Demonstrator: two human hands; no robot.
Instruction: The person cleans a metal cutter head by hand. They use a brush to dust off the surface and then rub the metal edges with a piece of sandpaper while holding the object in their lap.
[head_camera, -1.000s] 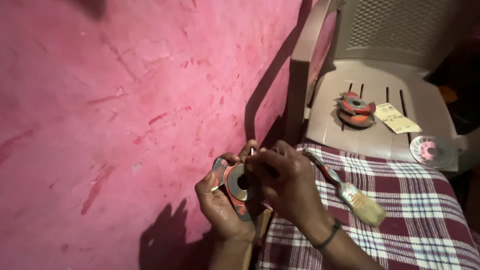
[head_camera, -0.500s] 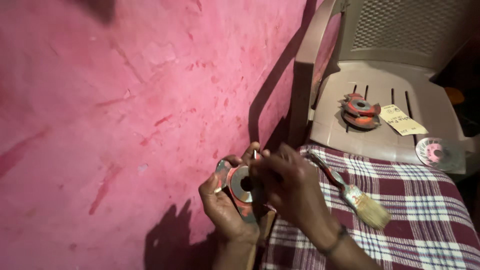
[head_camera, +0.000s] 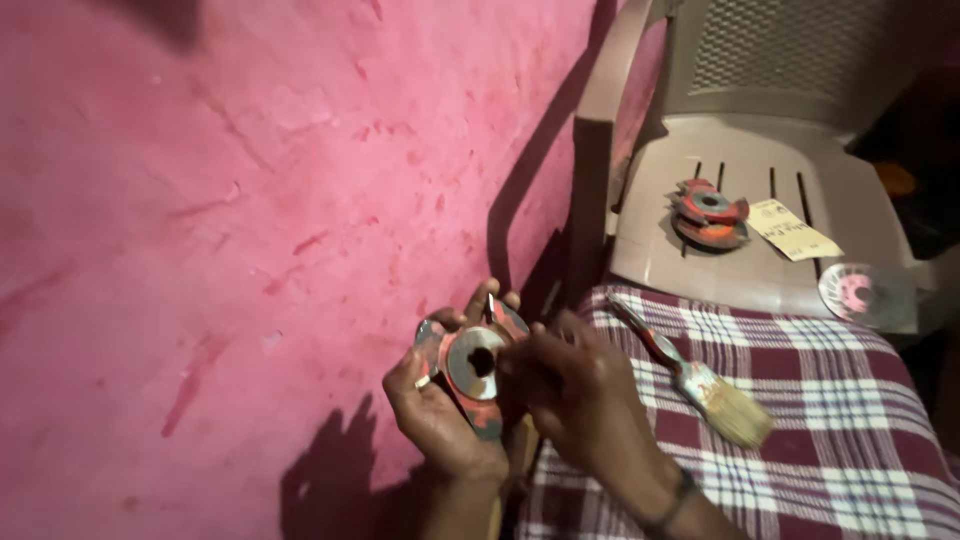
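Note:
My left hand grips a round metal cutter disc with red-painted lobes and a centre hole, held upright just in front of the pink wall. My right hand closes on the disc's right side, fingers over its edge. A dark band sits on my right wrist. Both hands hover left of a checked cloth.
A paintbrush lies on the maroon-and-white checked cloth. Behind it stands a beige plastic chair whose seat carries a stack of similar red cutter discs, a yellowish paper tag and a flat grinding disc.
The view has drifted slightly; my hands have turned the cutter disc a little between them while staying in the same place by the wall.

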